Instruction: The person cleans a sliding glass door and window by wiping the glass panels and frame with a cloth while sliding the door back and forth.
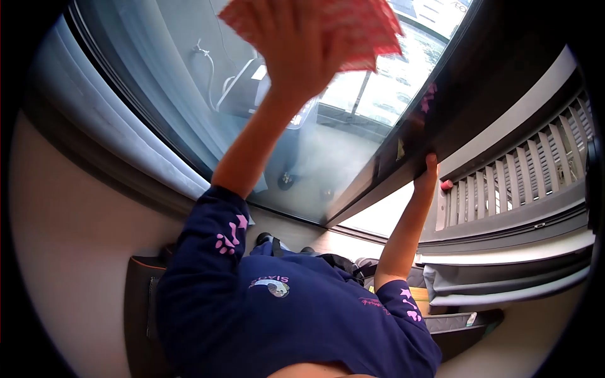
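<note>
My left hand point(296, 53) is raised at the top of the view, holding a red-and-white patterned cloth point(365, 31) flat against the glass pane point(315, 148). Its fingers lie over the cloth. To the right, my right hand point(430, 171) grips the edge of the dark door frame point(409, 145); one digit shows on the near face and the other fingers are hidden behind it. A hazy patch marks the lower part of the glass.
A blue-grey curtain point(126, 120) hangs at the left. Slatted shutters point(510, 179) stand at the right above a grey fabric point(504, 283). Through the glass, a box-like appliance point(242, 88) with a white cord shows. A dark bag-like item point(142, 296) is beside me.
</note>
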The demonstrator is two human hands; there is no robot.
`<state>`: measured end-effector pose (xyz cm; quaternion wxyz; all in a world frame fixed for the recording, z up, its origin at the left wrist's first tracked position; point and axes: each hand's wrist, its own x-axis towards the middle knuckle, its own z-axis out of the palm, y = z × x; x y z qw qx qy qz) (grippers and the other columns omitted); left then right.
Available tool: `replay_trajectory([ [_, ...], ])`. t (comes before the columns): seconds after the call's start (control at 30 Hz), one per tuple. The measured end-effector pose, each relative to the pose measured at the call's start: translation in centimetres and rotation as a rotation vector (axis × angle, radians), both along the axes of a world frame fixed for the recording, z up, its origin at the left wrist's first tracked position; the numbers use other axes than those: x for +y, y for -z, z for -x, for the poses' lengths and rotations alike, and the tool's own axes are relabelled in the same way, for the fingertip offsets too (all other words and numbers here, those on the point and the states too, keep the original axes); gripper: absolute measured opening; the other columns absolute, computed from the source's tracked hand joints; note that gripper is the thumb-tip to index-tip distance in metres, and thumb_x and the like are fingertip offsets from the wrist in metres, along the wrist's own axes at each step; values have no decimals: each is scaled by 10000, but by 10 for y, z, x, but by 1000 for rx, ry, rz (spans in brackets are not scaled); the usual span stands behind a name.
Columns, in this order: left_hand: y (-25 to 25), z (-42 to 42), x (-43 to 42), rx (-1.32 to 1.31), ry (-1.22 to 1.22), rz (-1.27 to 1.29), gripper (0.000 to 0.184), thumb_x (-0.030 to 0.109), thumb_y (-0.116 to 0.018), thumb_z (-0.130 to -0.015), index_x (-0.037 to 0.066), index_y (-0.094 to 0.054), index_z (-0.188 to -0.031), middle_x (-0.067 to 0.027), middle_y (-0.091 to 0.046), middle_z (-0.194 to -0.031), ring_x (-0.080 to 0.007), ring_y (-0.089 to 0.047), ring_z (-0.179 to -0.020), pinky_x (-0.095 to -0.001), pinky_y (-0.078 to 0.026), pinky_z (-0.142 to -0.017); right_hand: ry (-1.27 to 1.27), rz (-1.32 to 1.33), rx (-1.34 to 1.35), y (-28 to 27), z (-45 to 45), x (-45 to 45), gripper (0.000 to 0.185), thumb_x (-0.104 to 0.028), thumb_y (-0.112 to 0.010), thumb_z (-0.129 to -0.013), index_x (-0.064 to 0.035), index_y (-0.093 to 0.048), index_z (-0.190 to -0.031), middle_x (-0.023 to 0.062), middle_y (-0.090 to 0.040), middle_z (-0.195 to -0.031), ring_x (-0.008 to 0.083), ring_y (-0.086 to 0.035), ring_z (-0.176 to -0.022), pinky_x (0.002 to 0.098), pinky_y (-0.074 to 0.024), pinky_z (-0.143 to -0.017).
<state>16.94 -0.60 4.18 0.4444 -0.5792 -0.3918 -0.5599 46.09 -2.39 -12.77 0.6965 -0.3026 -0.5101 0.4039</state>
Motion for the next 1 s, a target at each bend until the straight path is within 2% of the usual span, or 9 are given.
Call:
replay_trajectory([
  [0.07,51,-61,-16,90,104,192,604,502,-476,-799,157,-350,-1279,-173,-289,-1339,-433,-201,-1249,-539,-86,-1017,-42,49,22,9,-11,5,823,-496,-651,-686,33,-356,-1243,102,-428,-1219,250,-441,-1085,328,-338,-937],
  [0.17,127,-91,-26,334,232,223,472,542,-465,-766,249,-537,-1128,15,-394,-1307,-269,-245,-1269,-505,-92,-1013,-79,63,107,18,-19,9,805,-439,-675,-693,31,-344,-1256,118,-422,-1227,249,-434,-1101,341,-334,-942],
  [0.23,174,-67,-30,269,130,311,488,569,-504,-728,262,-552,-1105,46,-398,-1303,-242,-247,-1268,-477,-114,-1018,-49,53,67,26,-29,14,807,-447,-680,-684,26,-355,-1250,116,-421,-1233,251,-430,-1106,348,-326,-950],
  [0.43,224,70,-23,-192,-12,384,587,558,-472,-775,148,-481,-1195,-165,-260,-1374,-391,-153,-1288,-542,-79,-1020,-100,149,125,30,-48,20,820,-551,-603,-698,33,-391,-1233,158,-444,-1223,288,-441,-1118,396,-362,-939],
  [0.5,219,112,-30,-387,-58,376,667,489,-361,-852,42,-258,-1336,-225,-198,-1381,-437,-133,-1275,-526,-87,-1029,-98,135,105,27,-42,18,815,-585,-544,-719,46,-407,-1215,190,-456,-1209,308,-455,-1108,414,-377,-927],
  [0.67,241,163,-17,-1052,-115,361,651,394,-247,-891,-67,-117,-1331,-268,-119,-1384,-396,-124,-1287,-420,-69,-1066,56,150,141,-5,2,-2,862,-591,-545,-701,44,-351,-1251,218,-423,-1222,368,-434,-1106,469,-372,-928],
  [0.87,194,8,-32,-1166,119,264,650,339,-317,-880,-52,-82,-1343,-239,-62,-1404,-398,-36,-1297,-465,-8,-1044,95,60,128,6,-16,8,755,-560,-521,-748,-5,-384,-1242,178,-433,-1211,333,-458,-1073,468,-395,-908],
  [0.93,218,-65,-39,-985,321,330,654,313,-422,-838,-29,-174,-1338,-266,-146,-1375,-464,-80,-1272,-540,-14,-1021,127,88,140,5,-17,5,733,-567,-524,-749,-23,-409,-1226,165,-452,-1189,309,-470,-1058,460,-404,-900],
  [1.0,245,-126,-51,-675,424,388,506,275,-552,-764,115,-412,-1223,-190,-230,-1368,-436,-146,-1268,-566,-23,-1008,167,120,115,0,-17,-3,748,-580,-528,-740,-25,-410,-1227,161,-461,-1182,311,-478,-1050,460,-409,-895],
])
